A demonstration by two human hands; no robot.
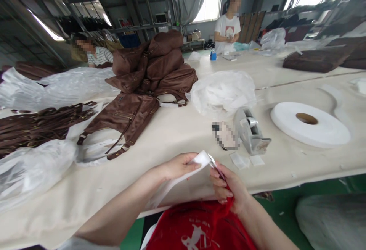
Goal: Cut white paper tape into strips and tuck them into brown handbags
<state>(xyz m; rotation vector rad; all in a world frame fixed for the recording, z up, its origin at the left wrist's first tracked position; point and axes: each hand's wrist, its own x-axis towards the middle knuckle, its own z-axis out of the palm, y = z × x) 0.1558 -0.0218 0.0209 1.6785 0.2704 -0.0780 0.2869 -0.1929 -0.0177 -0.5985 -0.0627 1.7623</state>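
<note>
My left hand (182,166) pinches a white strip (202,159) near its end, and the rest of the strip trails down toward the table's front edge. In my right hand (225,185) is a pair of scissors (212,161), with the metal blades against the strip's end. Part of the scissors' handle is hidden by my fingers. Red material (224,210) hangs just below that hand, over a red apron (177,227). Beyond my hands stands a grey tape dispenser (250,131), and small white cut pieces (240,160) lie in front of it.
A large white roll (311,122) lies at the right. Brown handbags (131,114) are piled left of centre, beside brown straps (42,128) and clear plastic bags (37,166). A crumpled plastic bag (223,91) sits mid-table. Two people are across the table.
</note>
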